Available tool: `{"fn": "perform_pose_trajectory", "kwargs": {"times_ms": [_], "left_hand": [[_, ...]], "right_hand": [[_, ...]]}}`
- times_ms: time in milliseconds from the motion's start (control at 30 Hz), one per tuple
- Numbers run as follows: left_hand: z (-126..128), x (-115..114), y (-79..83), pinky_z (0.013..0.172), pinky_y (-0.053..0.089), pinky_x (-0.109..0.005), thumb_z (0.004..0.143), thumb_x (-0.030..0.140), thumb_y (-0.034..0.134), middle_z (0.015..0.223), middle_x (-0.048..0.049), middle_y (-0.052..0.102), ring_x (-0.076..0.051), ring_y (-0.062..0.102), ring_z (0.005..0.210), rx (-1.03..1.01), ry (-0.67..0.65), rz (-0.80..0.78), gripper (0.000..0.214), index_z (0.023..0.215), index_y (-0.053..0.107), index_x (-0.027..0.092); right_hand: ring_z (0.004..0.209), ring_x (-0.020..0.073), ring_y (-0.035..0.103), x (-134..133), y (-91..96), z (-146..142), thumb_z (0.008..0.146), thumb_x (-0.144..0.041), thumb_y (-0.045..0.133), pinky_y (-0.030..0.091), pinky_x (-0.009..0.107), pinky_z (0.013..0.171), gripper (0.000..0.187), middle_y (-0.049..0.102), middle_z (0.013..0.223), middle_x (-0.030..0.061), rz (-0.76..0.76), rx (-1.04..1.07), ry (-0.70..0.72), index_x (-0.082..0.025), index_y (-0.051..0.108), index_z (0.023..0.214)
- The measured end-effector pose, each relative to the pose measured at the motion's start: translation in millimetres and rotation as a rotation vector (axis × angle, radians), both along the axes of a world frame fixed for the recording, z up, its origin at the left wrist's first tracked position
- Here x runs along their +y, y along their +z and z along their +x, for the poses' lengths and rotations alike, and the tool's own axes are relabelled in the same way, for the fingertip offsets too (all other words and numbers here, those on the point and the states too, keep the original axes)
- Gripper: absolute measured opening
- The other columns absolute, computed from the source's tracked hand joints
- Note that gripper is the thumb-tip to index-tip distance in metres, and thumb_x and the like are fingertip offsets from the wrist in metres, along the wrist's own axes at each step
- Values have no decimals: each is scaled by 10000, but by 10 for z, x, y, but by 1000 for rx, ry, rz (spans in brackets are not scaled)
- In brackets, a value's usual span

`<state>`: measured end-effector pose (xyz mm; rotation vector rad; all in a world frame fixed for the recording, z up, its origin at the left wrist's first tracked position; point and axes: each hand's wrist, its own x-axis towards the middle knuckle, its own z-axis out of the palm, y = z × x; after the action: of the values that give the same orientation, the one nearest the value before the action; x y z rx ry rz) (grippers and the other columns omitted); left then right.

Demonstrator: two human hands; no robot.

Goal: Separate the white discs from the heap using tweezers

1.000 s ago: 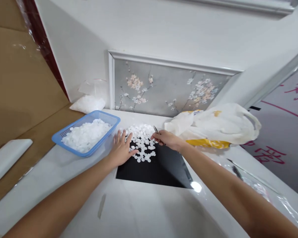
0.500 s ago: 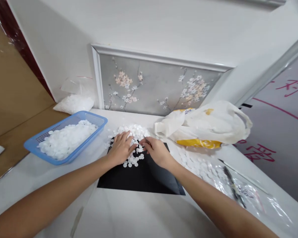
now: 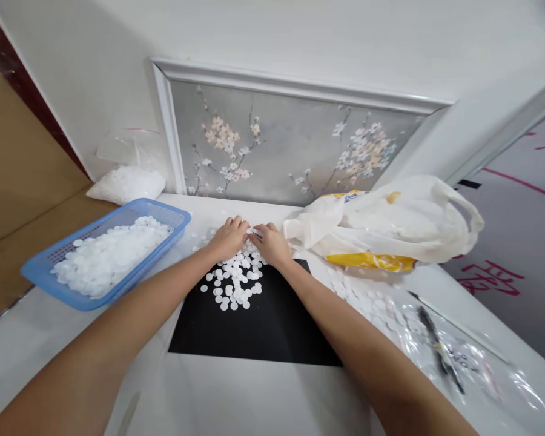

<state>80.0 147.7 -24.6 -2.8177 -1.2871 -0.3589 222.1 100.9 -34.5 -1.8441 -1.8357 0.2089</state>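
Observation:
Small round white discs (image 3: 236, 278) are spread over the black sheet (image 3: 254, 336), thickest near its far edge. My left hand (image 3: 229, 238) is closed, fingertips pinched at a white disc (image 3: 251, 231) beyond the sheet's far edge. My right hand (image 3: 273, 243) meets it there, fingers curled around a thin dark tool that looks like tweezers; little of it shows now. The two hands' fingertips nearly touch, and the discs beneath them are partly hidden.
A blue basket (image 3: 163, 254) full of white discs stands left, with a clear bag of white pieces (image 3: 128, 183) behind it. To the right lie a white and yellow plastic bag (image 3: 381, 221), clear bags (image 3: 476, 360), a black-handled tool (image 3: 438, 342) and a thin rod (image 3: 458, 327).
Both hands have moved away from me to the sheet's far edge and come together. My left hand's spread fingers have closed. Discs on the sheet are more exposed and spread further left.

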Motion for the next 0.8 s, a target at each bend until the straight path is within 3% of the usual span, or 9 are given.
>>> {"fn": "perform_pose_trajectory", "kwargs": {"times_ms": [167, 333, 533, 667, 800], "left_hand": [[-68, -250, 149, 649, 456, -303, 962, 243, 323, 1045, -82, 524, -226, 511, 952, 30, -28, 31, 229, 1072, 514, 181], [-237, -762, 215, 559, 423, -274, 951, 207, 335, 1018, -89, 509, -229, 506, 937, 84, -41, 89, 193, 1015, 513, 168], [-331, -1203, 138, 765, 435, -398, 933, 228, 358, 1036, -107, 547, -267, 489, 951, 119, -63, 133, 236, 1040, 559, 165], [-363, -1320, 132, 847, 382, -464, 913, 220, 383, 1184, -114, 562, -301, 471, 1044, 73, -37, 141, 323, 1191, 546, 194], [-423, -1385, 137, 879, 379, -461, 954, 255, 319, 1273, -91, 551, -286, 462, 1135, -15, -40, 39, 381, 1282, 512, 236]], "right_hand": [[867, 211, 615, -221, 85, -36, 922, -280, 505, 451, 289, 777, 235, 575, 986, 88, 30, -2, 85, -158, 608, 1095], [806, 183, 604, -694, 113, -120, 902, -256, 540, 469, 284, 758, 186, 547, 952, 52, 41, 31, 211, -174, 586, 1062], [760, 181, 599, -1106, 35, -115, 859, -237, 591, 503, 316, 717, 212, 522, 967, 51, -10, 68, 279, -190, 582, 1066], [767, 175, 588, -1288, 32, -15, 835, -240, 616, 518, 337, 737, 405, 513, 1033, 64, -12, 139, 348, -217, 520, 1228], [659, 136, 554, -1467, 61, 84, 874, -205, 532, 524, 326, 683, 326, 523, 1037, 69, 36, 283, 341, -223, 551, 1199]]}}
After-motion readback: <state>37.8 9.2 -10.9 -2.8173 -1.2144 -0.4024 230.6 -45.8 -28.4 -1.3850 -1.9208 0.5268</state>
